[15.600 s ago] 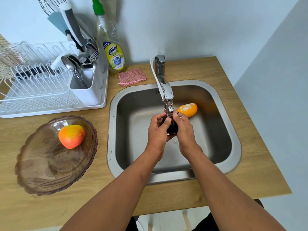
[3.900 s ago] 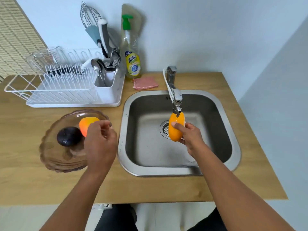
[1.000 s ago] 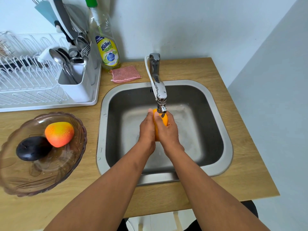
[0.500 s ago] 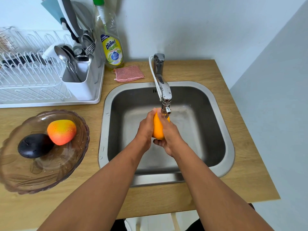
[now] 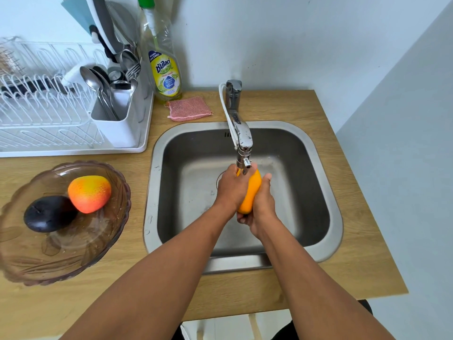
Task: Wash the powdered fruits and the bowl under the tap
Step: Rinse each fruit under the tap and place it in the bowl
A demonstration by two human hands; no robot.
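Hands: left hand point(image 5: 231, 186) has joined right hand point(image 5: 261, 204) w/ both clasped on smooth orange-yellow mango-shaped fruit point(image 5: 250, 193) under chrome tap spout point(image 5: 242, 143), over steel sink point(image 5: 328, 217). Dark plum point(image 5: 47, 213) now in brown glass bowl point(image 5: 61, 261) w/ red-orange fruit point(image 5: 89, 193); last fruit, bowl pending.

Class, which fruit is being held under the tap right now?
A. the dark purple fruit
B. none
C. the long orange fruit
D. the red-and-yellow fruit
C: both hands, left hand and right hand, clasp the long orange fruit beneath the tap; the other two fruits lie in the bowl.
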